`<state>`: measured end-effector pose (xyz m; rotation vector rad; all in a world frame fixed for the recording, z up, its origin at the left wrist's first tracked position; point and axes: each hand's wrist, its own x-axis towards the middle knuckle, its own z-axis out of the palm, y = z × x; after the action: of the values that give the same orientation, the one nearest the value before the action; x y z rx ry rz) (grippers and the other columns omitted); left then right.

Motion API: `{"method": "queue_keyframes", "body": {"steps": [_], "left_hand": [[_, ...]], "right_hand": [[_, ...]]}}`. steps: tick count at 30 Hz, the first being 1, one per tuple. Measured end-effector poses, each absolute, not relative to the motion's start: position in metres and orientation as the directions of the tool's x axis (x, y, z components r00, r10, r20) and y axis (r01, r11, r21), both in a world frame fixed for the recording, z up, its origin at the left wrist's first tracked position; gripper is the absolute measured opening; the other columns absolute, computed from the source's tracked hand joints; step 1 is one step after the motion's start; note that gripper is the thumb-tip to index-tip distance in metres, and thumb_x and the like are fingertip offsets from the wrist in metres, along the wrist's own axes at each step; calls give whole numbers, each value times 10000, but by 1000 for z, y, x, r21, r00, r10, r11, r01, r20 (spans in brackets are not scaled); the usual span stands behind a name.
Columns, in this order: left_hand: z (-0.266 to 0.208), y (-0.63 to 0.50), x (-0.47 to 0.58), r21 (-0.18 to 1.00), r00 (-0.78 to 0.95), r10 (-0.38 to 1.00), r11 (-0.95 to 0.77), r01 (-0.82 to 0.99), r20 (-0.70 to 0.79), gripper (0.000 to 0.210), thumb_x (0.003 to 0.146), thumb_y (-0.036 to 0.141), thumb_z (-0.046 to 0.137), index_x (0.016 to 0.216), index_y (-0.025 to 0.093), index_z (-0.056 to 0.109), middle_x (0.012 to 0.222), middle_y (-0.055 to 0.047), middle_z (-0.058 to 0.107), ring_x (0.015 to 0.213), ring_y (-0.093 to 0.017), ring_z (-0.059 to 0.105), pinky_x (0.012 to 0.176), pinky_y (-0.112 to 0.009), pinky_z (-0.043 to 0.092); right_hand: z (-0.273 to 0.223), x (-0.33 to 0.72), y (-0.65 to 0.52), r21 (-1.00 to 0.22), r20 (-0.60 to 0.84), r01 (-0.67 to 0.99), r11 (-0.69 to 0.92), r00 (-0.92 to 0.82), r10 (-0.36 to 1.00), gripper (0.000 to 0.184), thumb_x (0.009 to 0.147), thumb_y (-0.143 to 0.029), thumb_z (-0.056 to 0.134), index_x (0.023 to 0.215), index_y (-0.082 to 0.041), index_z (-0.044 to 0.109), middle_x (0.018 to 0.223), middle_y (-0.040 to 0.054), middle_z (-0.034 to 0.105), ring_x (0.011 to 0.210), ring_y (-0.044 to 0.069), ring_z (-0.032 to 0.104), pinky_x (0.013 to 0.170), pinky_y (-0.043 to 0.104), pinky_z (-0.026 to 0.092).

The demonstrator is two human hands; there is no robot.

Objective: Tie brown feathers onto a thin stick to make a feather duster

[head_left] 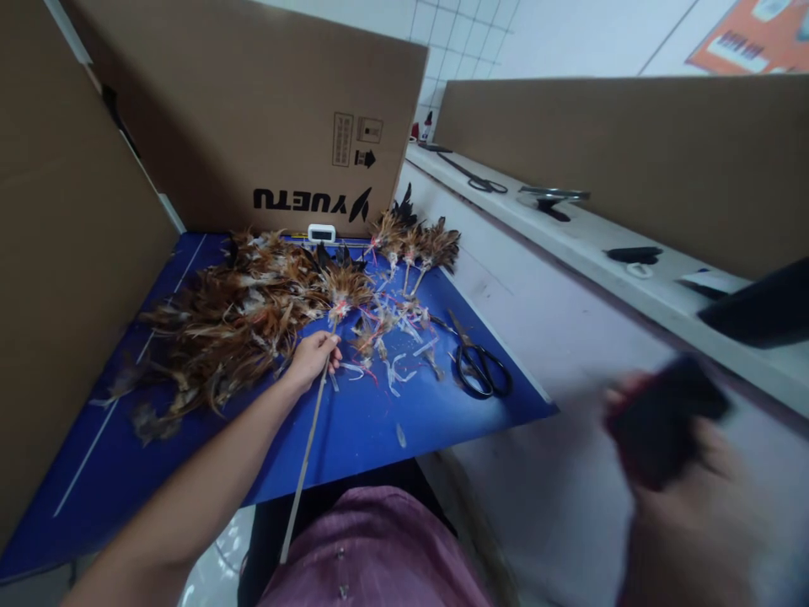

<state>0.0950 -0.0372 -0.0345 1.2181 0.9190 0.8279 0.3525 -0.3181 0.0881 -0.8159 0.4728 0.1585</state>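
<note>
Feathers, mostly brown with pale tufts, lie in a broad heap (240,312) over the left half of the blue mat (372,430). Beside the heap's right side, above the middle of the mat, the left hand (313,358) has its thumb and fingers closed on a thin stick (304,464) — the grip is narrow, near the stick's upper end. Just past the fingers, toward the mat's far edge, sits the feather bundle (345,291), with red string at its base; below the hand, the stick slants back over the mat's near edge. Clear and red scraps (395,324) are strewn right of the mat's middle, and smaller bundles (414,244) lie at its far right. Scissors (468,341) rest near its right edge. Well beyond the mat's right corner, the right hand (720,480) — badly blurred — grasps a dark, blocky object (670,421).
</note>
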Motion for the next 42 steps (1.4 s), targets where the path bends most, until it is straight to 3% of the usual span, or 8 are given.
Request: {"method": "queue_keyframes", "body": {"steps": [2, 3, 4, 9, 14, 21, 27, 42], "left_hand": [[-34, -37, 94, 986, 415, 901, 158, -44, -126, 242, 757, 367, 663, 752, 138, 582, 519, 19, 597, 389, -99, 534, 345, -185, 401], [-33, -37, 94, 986, 417, 900, 157, -48, -124, 250, 752, 375, 663, 757, 139, 579, 523, 21, 596, 393, -98, 534, 347, -185, 402], [-33, -37, 93, 986, 419, 900, 157, -52, -122, 260, 747, 384, 665, 760, 140, 577, 526, 23, 595, 396, -96, 533, 348, -184, 402], [-31, -38, 93, 982, 429, 894, 174, -68, -129, 310, 723, 426, 680, 770, 137, 578, 538, 21, 595, 410, -94, 532, 357, -182, 407], [-31, -38, 92, 978, 423, 894, 197, -74, -148, 348, 723, 456, 688, 811, 136, 585, 549, 25, 594, 417, -94, 527, 354, -182, 405], [-34, -37, 91, 971, 442, 882, 222, -88, -162, 406, 718, 492, 711, 861, 131, 595, 564, 25, 590, 443, -106, 533, 360, -193, 414], [-32, -38, 92, 969, 439, 880, 237, -75, -182, 390, 739, 461, 720, 903, 128, 599, 579, 29, 584, 452, -102, 533, 361, -185, 413], [-28, -39, 90, 969, 425, 874, 247, 29, -236, 339, 799, 443, 686, 958, 148, 629, 612, 25, 583, 481, -102, 541, 364, -182, 423]], "right_hand": [[70, 339, -274, -710, -272, -447, 544, 887, 374, 437, 966, -324, 321, 1125, -187, 705, 1086, 167, 718, 813, 204, 724, 665, 374, 562], [60, 331, -255, -731, -250, -516, 446, 811, 529, 532, 973, -343, 230, 1148, -148, 694, 1055, 186, 725, 776, 222, 727, 632, 391, 575], [51, 321, -239, -681, -280, -637, 360, 682, 676, 572, 978, -426, 209, 1229, -150, 643, 1131, 176, 706, 881, 249, 725, 692, 430, 590], [20, 271, -191, -512, -297, -853, 100, 285, 911, 538, 984, -471, 245, 1303, -187, 571, 1259, 119, 659, 1076, 240, 676, 858, 446, 563], [13, 253, -165, -492, -243, -869, -42, 92, 966, 517, 987, -446, 291, 1242, -131, 611, 1212, 126, 681, 1010, 233, 688, 868, 426, 555], [15, 265, -135, -511, -138, -854, -101, -34, 990, 682, 973, -585, 183, 1275, -118, 579, 1290, 155, 628, 1055, 259, 663, 881, 445, 537], [18, 276, -118, -529, -145, -822, -211, -158, 977, 778, 936, -668, 143, 1277, -113, 568, 1313, 161, 609, 1064, 257, 653, 876, 434, 534], [11, 291, -107, -503, -177, -825, -258, -193, 965, 847, 892, -738, 94, 1308, -155, 548, 1252, 163, 645, 1007, 264, 669, 881, 494, 522]]}}
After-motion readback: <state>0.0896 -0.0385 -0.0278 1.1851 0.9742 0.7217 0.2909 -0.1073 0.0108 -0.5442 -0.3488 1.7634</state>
